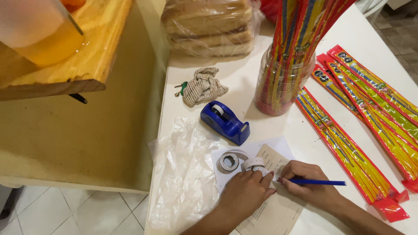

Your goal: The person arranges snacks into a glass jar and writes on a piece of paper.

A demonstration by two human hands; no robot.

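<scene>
My right hand (311, 185) grips a blue pen (320, 182), its tip down on a beige slip of paper (272, 159) lying on a white sheet (278, 146). My left hand (246, 193) presses flat on the paper, fingers by a strip of white labels (254, 164). A small roll of tape (229, 162) lies just left of that strip. A blue tape dispenser (225, 122) sits a little farther up the white table (244, 78).
A clear jar (281, 85) packed with long red-and-yellow packets stands beyond the paper; several more such packets (361, 126) lie to the right. Clear plastic sheet (183, 169) at the left edge. Knitted pouch with keys (202, 86), bagged bread (209, 26), wooden shelf (87, 56).
</scene>
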